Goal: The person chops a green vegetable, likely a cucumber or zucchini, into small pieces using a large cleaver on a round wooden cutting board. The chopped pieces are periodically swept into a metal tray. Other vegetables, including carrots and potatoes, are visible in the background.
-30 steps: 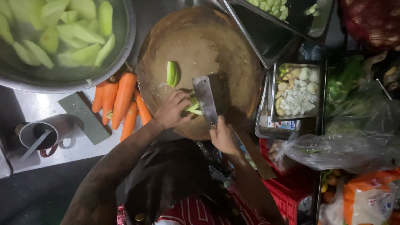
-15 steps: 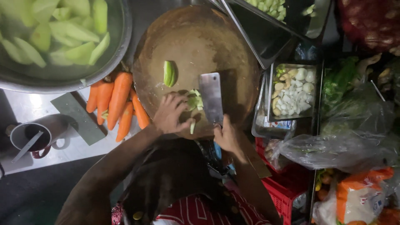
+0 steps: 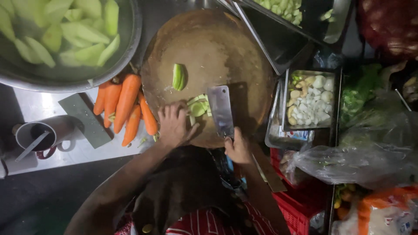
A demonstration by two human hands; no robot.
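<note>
While the right hand point(image 3: 237, 148) grips the cleaver point(image 3: 220, 111), the left hand's point(image 3: 174, 124) curled fingers should pin the gourd point(image 3: 198, 108) clear of the blade.

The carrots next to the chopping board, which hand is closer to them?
Left. The left hand rests just right of the carrots; the right hand grips the cleaver farther right.

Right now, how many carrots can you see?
5 carrots, all in a bunch on the metal counter, between the big bowl and the round board, just beside the left hand. More may hide underneath.
</note>
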